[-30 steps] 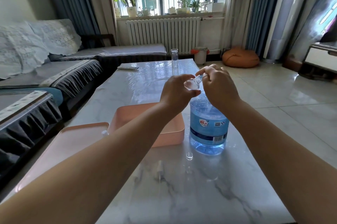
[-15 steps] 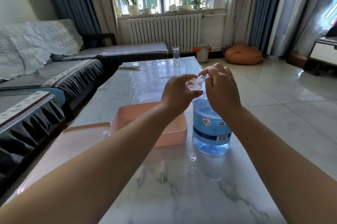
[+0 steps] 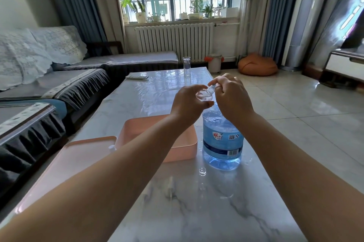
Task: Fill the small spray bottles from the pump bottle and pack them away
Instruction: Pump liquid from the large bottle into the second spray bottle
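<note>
My left hand (image 3: 188, 101) grips a small clear spray bottle (image 3: 204, 94), tilted, above the big blue water bottle (image 3: 222, 143). My right hand (image 3: 232, 97) pinches the small bottle's neck end with fingertips; whether a cap sits there is hidden by the fingers. The blue bottle's top is hidden behind my hands. A small clear cap (image 3: 202, 171) lies on the marble table (image 3: 197, 212) in front of the blue bottle. A clear sprayer part (image 3: 169, 188) lies near it.
A pink box (image 3: 181, 153) stands left of the blue bottle, its pink lid (image 3: 74, 159) lying flat beside it. A tall clear glass (image 3: 186, 66) and a remote (image 3: 137, 77) sit at the table's far end. A sofa runs along the left.
Both hands stay together on the small bottle above the blue bottle; the right fingers have shifted slightly at the neck. The camera tilted a little.
</note>
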A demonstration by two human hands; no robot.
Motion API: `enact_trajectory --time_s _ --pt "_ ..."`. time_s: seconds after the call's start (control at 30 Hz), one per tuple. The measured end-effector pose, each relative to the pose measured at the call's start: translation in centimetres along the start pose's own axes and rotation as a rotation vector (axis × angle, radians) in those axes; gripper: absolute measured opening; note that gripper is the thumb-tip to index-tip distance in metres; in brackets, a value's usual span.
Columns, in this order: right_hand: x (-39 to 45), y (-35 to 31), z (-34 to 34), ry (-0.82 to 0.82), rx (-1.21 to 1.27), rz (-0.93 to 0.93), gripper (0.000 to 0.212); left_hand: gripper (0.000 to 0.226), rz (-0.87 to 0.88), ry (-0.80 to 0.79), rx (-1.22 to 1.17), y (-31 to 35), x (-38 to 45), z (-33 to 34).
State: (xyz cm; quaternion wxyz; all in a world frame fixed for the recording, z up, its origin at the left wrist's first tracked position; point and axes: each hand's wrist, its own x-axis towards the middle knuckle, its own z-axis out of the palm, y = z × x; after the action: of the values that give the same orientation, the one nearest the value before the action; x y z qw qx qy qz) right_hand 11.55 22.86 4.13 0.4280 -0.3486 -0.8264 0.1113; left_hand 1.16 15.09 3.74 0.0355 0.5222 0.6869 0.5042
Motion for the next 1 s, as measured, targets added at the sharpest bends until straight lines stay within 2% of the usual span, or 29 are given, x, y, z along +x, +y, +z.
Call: enact_trajectory --time_s 0.27,0.57,0.7,0.87,1.0 --pt "-0.9 0.8 1.5 0.133 0.011 -0.034 0.03 0.05 0.016 0.014 -0.046 -0.8 -0.4 0.7" --pt "0.2 0.1 -0.5 -0.056 -0.009 0.005 0.035 0.05 -0.003 0.029 -0.048 -0.4 -0.3 0.6" --pt "0.1 0.1 -0.1 -0.004 -0.007 0.003 0.034 0.051 0.004 0.023 -0.057 -0.1 -0.2 0.3" --pt "-1.0 0.4 1.4 0.138 -0.03 -0.025 0.029 0.051 0.026 0.005 -0.018 -0.8 -0.3 0.4" --pt "-0.7 0.5 1.3 0.088 -0.019 -0.025 0.029 0.05 0.021 0.006 -0.006 -1.0 -0.3 0.5"
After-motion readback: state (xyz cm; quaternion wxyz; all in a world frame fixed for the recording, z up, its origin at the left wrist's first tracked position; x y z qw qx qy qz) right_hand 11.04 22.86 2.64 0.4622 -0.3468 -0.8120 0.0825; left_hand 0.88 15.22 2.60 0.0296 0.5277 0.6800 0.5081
